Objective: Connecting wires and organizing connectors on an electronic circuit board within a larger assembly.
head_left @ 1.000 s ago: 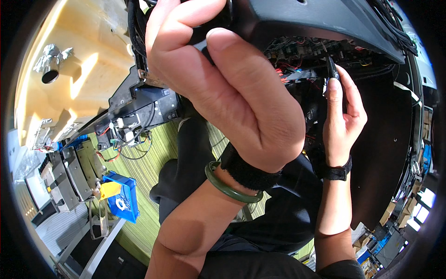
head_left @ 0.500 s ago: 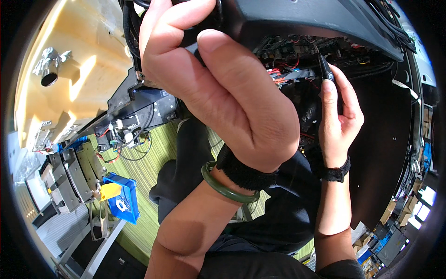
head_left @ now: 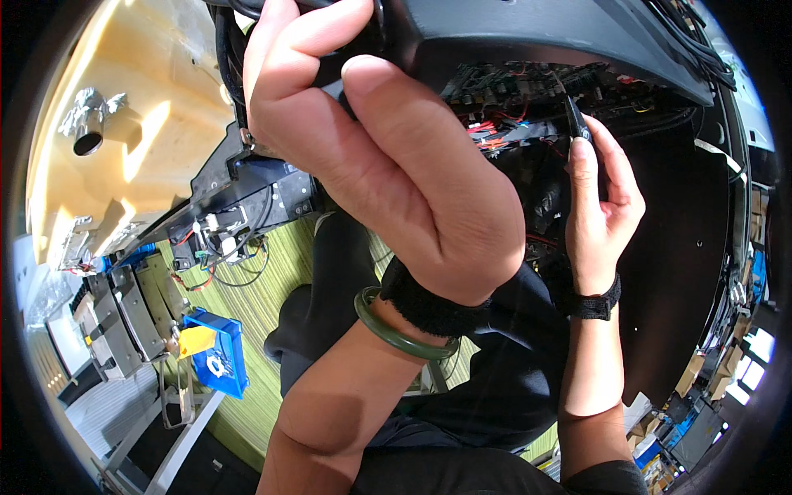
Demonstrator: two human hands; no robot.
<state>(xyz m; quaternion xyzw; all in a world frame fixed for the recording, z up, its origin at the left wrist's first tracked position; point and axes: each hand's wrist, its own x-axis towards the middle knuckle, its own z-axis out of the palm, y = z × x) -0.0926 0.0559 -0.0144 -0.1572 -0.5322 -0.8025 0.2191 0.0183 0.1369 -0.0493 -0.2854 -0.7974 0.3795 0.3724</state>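
Note:
Large in the middle of the head view, my left hand (head_left: 396,157) is raised beside a black housing (head_left: 528,37). Its fingers are curled and the thumb is bent toward them; whatever they may grip is hidden. My right hand (head_left: 602,190) pinches a slim black tapered tool (head_left: 575,118) between thumb and fingers. A thin, pale metal tip on the tool points up at a circuit board (head_left: 528,85) under the housing. The tip looks close to the board, but I cannot tell whether it touches. Red and black wires (head_left: 495,136) run below the board, between my hands.
A dark panel (head_left: 672,247) stands right of my right hand. Black cables (head_left: 693,41) hang at the upper right. On the left are a yellowish panel (head_left: 165,74) with a metal tube, a bracket with wiring (head_left: 227,235), and a blue bin (head_left: 235,351) above the green floor.
My left hand sits slightly farther left in the picture. My right hand and the black tool have barely moved, with the tip still close to the board.

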